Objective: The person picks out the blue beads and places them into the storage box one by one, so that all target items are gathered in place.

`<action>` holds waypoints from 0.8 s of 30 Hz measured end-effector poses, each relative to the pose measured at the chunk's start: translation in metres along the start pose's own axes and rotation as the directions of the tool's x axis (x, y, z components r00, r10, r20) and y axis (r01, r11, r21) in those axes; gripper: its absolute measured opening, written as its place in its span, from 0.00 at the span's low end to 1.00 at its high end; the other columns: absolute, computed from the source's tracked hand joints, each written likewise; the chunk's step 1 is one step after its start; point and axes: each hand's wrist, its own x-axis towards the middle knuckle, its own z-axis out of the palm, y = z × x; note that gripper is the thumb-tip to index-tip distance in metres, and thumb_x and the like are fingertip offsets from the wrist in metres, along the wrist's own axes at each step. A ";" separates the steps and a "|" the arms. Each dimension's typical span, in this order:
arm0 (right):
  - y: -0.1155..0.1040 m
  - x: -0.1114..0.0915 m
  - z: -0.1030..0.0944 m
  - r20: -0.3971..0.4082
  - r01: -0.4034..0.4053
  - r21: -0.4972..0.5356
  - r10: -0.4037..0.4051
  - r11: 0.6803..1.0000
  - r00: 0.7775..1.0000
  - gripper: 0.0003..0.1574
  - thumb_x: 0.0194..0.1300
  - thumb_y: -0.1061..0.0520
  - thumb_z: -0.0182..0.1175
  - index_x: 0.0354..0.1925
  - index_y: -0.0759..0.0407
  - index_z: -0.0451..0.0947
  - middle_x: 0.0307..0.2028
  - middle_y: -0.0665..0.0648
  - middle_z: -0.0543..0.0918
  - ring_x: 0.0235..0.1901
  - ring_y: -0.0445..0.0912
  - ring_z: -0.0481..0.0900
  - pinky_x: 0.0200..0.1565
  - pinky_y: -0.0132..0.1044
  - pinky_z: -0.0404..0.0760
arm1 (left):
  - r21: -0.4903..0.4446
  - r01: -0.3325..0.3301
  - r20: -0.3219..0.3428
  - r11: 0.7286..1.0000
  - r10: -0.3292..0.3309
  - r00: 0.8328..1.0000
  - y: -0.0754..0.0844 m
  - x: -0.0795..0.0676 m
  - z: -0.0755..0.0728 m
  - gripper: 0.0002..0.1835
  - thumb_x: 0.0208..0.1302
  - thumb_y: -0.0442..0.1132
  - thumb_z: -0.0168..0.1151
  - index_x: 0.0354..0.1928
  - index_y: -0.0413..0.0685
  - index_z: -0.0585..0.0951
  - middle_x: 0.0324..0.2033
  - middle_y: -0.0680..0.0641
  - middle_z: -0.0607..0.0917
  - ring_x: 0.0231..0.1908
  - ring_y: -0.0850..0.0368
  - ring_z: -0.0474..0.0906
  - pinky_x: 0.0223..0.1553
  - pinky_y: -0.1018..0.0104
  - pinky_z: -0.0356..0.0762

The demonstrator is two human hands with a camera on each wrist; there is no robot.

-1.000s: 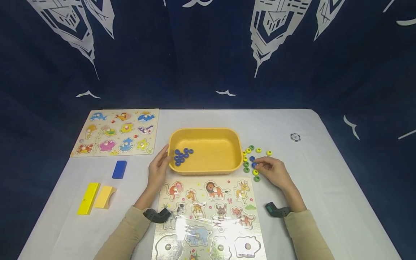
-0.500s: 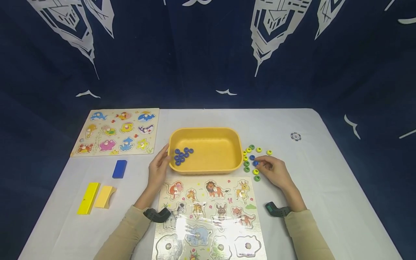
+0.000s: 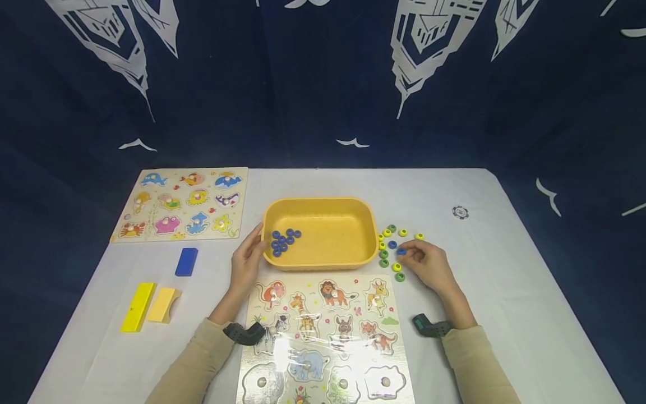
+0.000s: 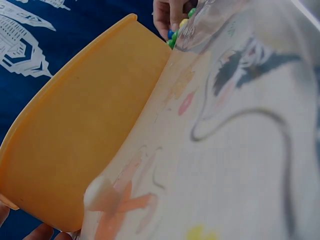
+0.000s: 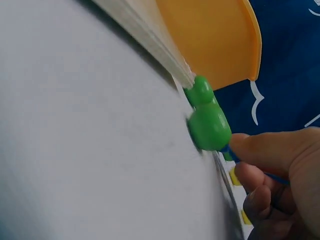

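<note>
A yellow tray (image 3: 333, 267) stands mid-table with several blue beads (image 3: 276, 244) gathered at its left end. My left hand (image 3: 245, 259) grips the tray's left rim; its fingertips show by the tray's edge in the left wrist view. Right of the tray, my right hand (image 3: 426, 265) pinches a blue bead (image 3: 401, 251) between thumb and fingers. Another blue bead (image 3: 392, 244) lies just to the left of those fingertips. Around it are loose yellow beads (image 3: 396, 267) and green beads (image 3: 383, 254). In the right wrist view, a large green bead (image 5: 210, 127) partly hides the pinched one.
An animal puzzle board (image 3: 323, 314) lies in front of the tray, between the forearms. A sea-animal puzzle board (image 3: 181, 205) is at back left. Blue (image 3: 187, 262), yellow (image 3: 138, 307) and arched orange (image 3: 164, 305) blocks lie at left. A round chip (image 3: 460, 212) rests at back right.
The right hand's pinched blue bead has shifted slightly right and away from the person, off its spot among the other beads. The left hand and tray stay in place.
</note>
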 end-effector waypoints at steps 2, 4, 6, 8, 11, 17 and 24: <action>-0.004 0.002 -0.005 -0.012 -0.016 -0.001 0.016 1.000 1.000 0.13 0.51 0.54 0.65 0.37 0.54 0.78 0.22 0.50 0.74 0.20 0.42 0.67 0.19 0.29 0.68 | -0.006 0.005 0.006 1.000 -0.005 1.000 0.006 -0.001 0.001 0.22 0.64 0.41 0.50 0.61 0.60 0.66 0.48 0.41 0.77 0.48 0.52 0.73 0.46 0.80 0.71; 0.003 0.009 -0.005 -0.059 0.024 -0.022 -0.025 0.999 0.998 0.13 0.52 0.49 0.64 0.37 0.49 0.77 0.22 0.46 0.73 0.20 0.40 0.67 0.18 0.29 0.67 | 0.006 0.014 0.010 1.000 -0.014 1.000 0.015 -0.003 0.001 0.22 0.65 0.39 0.49 0.61 0.56 0.66 0.48 0.39 0.76 0.48 0.51 0.73 0.45 0.81 0.70; 0.001 0.019 -0.006 -0.092 0.085 -0.038 -0.089 0.996 0.992 0.14 0.52 0.47 0.63 0.38 0.46 0.77 0.22 0.44 0.72 0.21 0.39 0.66 0.18 0.29 0.66 | 0.015 0.014 0.008 1.000 -0.014 1.000 0.024 -0.006 0.002 0.22 0.65 0.37 0.49 0.62 0.53 0.66 0.48 0.37 0.76 0.48 0.50 0.72 0.45 0.82 0.69; -0.015 0.027 -0.009 -0.096 0.144 -0.045 -0.148 0.989 0.984 0.14 0.51 0.47 0.64 0.38 0.46 0.77 0.22 0.43 0.72 0.20 0.39 0.66 0.18 0.29 0.65 | 0.028 0.014 0.005 1.000 -0.014 1.000 0.032 -0.008 0.002 0.22 0.65 0.36 0.48 0.62 0.50 0.65 0.48 0.36 0.75 0.49 0.48 0.72 0.46 0.83 0.69; -0.059 0.041 -0.013 -0.031 0.215 0.004 -0.215 0.977 0.976 0.13 0.51 0.54 0.65 0.37 0.50 0.77 0.22 0.45 0.74 0.21 0.41 0.67 0.19 0.30 0.66 | 0.009 0.008 0.001 1.000 -0.008 1.000 0.032 -0.008 0.001 0.22 0.64 0.36 0.49 0.61 0.49 0.66 0.49 0.36 0.76 0.50 0.46 0.72 0.46 0.84 0.68; -0.120 0.070 0.017 0.160 0.283 0.038 -0.286 0.958 0.945 0.09 0.52 0.55 0.63 0.35 0.52 0.78 0.24 0.47 0.77 0.21 0.41 0.69 0.23 0.32 0.69 | -0.007 0.014 -0.002 1.000 -0.014 1.000 0.032 -0.008 0.002 0.22 0.64 0.36 0.49 0.61 0.49 0.66 0.48 0.35 0.75 0.48 0.45 0.73 0.44 0.83 0.70; -0.151 0.089 0.067 0.366 0.272 0.005 -0.255 0.962 0.895 0.09 0.49 0.58 0.61 0.34 0.51 0.77 0.24 0.47 0.78 0.24 0.40 0.74 0.26 0.31 0.72 | -0.008 -0.005 -0.003 1.000 0.005 1.000 0.031 -0.008 0.001 0.22 0.64 0.35 0.49 0.61 0.48 0.66 0.48 0.35 0.76 0.49 0.44 0.73 0.46 0.84 0.69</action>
